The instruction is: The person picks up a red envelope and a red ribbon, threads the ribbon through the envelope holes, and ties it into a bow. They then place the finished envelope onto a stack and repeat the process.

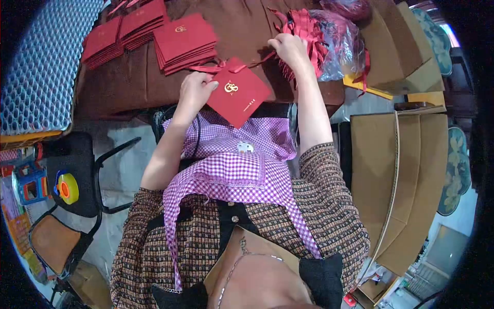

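A red card or envelope (244,98) with a gold emblem lies turned cornerwise at the table's front edge, with a red ribbon (213,67) at its top corner. My left hand (198,88) is at the card's left side, its thumb and fingers pressed together near the ribbon; what they pinch is too small to make out. To the right, my right hand (285,49) is closed at the edge of a bunch of red ribbons (307,36), its fingertips on a strand that runs toward the card.
Stacks of red cards (185,38) stand on the brown cloth-covered table (118,92). Clear plastic bags (337,46) lie beside the ribbons. Cardboard boxes (375,170) are at the right. A blue honeycomb-like stack (43,67), a chair (72,170) and yellow tape (68,188) are at the left.
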Motion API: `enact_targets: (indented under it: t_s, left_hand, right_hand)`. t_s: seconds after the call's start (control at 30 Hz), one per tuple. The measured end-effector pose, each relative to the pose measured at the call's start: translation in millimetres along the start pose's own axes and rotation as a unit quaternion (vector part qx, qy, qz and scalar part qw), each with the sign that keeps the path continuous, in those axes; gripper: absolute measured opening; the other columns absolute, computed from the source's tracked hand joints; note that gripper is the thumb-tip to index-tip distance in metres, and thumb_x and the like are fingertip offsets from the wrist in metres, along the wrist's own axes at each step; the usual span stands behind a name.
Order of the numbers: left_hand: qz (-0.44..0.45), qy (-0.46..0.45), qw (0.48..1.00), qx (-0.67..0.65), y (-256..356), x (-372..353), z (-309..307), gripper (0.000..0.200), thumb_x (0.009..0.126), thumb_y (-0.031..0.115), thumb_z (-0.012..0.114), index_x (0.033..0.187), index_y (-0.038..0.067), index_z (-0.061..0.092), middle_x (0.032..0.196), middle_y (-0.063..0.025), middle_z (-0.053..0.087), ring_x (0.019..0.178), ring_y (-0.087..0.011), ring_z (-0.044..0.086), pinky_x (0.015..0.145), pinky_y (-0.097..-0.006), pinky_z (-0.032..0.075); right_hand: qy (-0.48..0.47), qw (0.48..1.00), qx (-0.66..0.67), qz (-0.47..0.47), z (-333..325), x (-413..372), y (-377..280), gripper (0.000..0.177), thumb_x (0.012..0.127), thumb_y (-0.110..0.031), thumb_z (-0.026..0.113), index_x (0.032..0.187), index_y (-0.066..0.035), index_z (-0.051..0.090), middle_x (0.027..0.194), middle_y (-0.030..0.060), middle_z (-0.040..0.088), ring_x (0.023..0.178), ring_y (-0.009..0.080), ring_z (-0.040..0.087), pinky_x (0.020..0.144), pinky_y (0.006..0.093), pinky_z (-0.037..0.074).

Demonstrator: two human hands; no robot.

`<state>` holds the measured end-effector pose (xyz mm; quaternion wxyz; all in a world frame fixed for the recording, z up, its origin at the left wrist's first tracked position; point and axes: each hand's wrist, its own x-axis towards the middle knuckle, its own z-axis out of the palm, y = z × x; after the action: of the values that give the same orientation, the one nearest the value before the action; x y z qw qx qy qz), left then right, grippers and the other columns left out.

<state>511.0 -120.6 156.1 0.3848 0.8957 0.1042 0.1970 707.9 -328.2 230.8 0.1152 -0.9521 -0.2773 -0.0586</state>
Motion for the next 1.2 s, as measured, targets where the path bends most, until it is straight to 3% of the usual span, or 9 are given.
enact_targets:
  t_s: [0.2, 0.47, 0.53, 0.6, 0.73, 0.8, 0.9, 1.0, 1.2]
  left_hand:
    - [0.003, 0.004, 1.000, 0.010, -3.9, 0.5, 0.7, 0.027, 0.072, 0.021, 0.074, 0.082, -0.002, 0.063, 0.080, -0.0134, 0.062, 0.072, -0.0247, 0.061, 0.065, -0.0352, 0.048]
    - [-0.097, -0.050, 0.994, -0.001, 14.4, 2.1, -10.5, 0.026, 0.076, 0.023, 0.070, 0.089, 0.001, 0.066, 0.080, -0.0155, 0.065, 0.074, -0.0242, 0.064, 0.067, -0.0335, 0.049]
    - [-0.106, -0.053, 0.993, -0.005, 16.1, 1.9, -12.3, 0.026, 0.077, 0.023, 0.069, 0.090, 0.000, 0.066, 0.079, -0.0152, 0.065, 0.073, -0.0228, 0.064, 0.067, -0.0329, 0.049]
    - [-0.090, -0.057, 0.994, -0.034, 10.9, 4.4, -10.4, 0.026, 0.078, 0.023, 0.068, 0.091, 0.000, 0.065, 0.077, -0.0146, 0.066, 0.071, -0.0213, 0.064, 0.067, -0.0321, 0.049]
    - [-0.119, -0.077, 0.988, -0.065, 2.1, 9.6, -8.5, 0.023, 0.079, 0.021, 0.063, 0.091, 0.001, 0.066, 0.084, -0.0194, 0.065, 0.083, -0.0317, 0.064, 0.075, -0.0367, 0.050]
    - [-0.133, -0.089, 0.981, -0.106, -2.3, 9.6, -8.4, 0.023, 0.080, 0.018, 0.061, 0.093, 0.000, 0.066, 0.086, -0.0188, 0.066, 0.085, -0.0293, 0.065, 0.077, -0.0359, 0.049]
    - [-0.138, -0.127, 0.964, -0.187, -9.2, 13.1, -11.5, 0.026, 0.081, 0.007, 0.053, 0.102, -0.004, 0.064, 0.091, -0.0134, 0.068, 0.088, -0.0195, 0.063, 0.081, -0.0304, 0.047]
    - [-0.164, -0.193, 0.932, -0.260, -9.2, 13.6, -18.8, 0.028, 0.083, 0.001, 0.050, 0.108, -0.007, 0.060, 0.102, -0.0102, 0.065, 0.094, -0.0140, 0.059, 0.086, -0.0256, 0.045]
    - [-0.187, -0.231, 0.914, -0.277, -2.2, 12.6, -24.1, 0.036, 0.081, -0.003, 0.051, 0.117, -0.006, 0.055, 0.102, -0.0068, 0.063, 0.092, -0.0128, 0.058, 0.084, -0.0253, 0.045]
  right_hand:
    - [0.010, 0.987, -0.156, 0.033, 30.1, -10.0, -11.4, 0.043, 0.076, -0.047, 0.063, 0.078, -0.004, 0.070, 0.090, 0.0151, 0.067, 0.094, 0.0332, 0.059, 0.083, 0.0450, 0.036]
    - [0.132, 0.991, 0.038, -0.005, 39.6, -0.6, -5.8, 0.027, 0.079, -0.028, 0.064, 0.085, -0.003, 0.068, 0.092, 0.0180, 0.066, 0.087, 0.0309, 0.063, 0.081, 0.0461, 0.043]
    - [0.192, 0.917, 0.349, 0.006, 31.7, -3.1, -17.1, 0.014, 0.081, -0.013, 0.066, 0.086, 0.000, 0.064, 0.086, 0.0120, 0.067, 0.084, 0.0199, 0.065, 0.077, 0.0317, 0.049]
    - [0.117, 0.714, 0.690, -0.001, 20.8, -7.5, -25.7, 0.009, 0.086, -0.008, 0.060, 0.091, -0.001, 0.061, 0.088, 0.0115, 0.066, 0.084, 0.0192, 0.064, 0.078, 0.0351, 0.050]
    - [0.013, 0.519, 0.853, -0.056, -5.6, -27.3, -43.7, 0.012, 0.091, -0.008, 0.053, 0.100, 0.000, 0.056, 0.082, 0.0083, 0.059, 0.072, 0.0183, 0.058, 0.075, 0.0389, 0.051]
    - [0.020, 0.529, 0.848, -0.028, -6.1, -39.5, -53.6, 0.013, 0.092, -0.009, 0.051, 0.099, -0.001, 0.057, 0.077, 0.0045, 0.055, 0.067, 0.0154, 0.055, 0.071, 0.0343, 0.051]
    - [-0.026, 0.695, 0.718, 0.037, -5.0, -59.5, -67.1, 0.018, 0.093, -0.008, 0.050, 0.103, -0.002, 0.063, 0.080, 0.0016, 0.056, 0.068, 0.0090, 0.054, 0.066, 0.0242, 0.048]
    - [-0.026, 0.861, 0.492, -0.129, 11.5, -69.9, -75.5, 0.028, 0.089, -0.004, 0.052, 0.116, -0.005, 0.060, 0.083, 0.0019, 0.059, 0.072, 0.0075, 0.055, 0.068, 0.0220, 0.047]
    - [-0.046, 0.869, 0.492, -0.028, 44.3, -88.8, -88.9, 0.015, 0.082, -0.005, 0.060, 0.097, 0.000, 0.061, 0.085, 0.0038, 0.062, 0.078, 0.0116, 0.059, 0.072, 0.0249, 0.048]
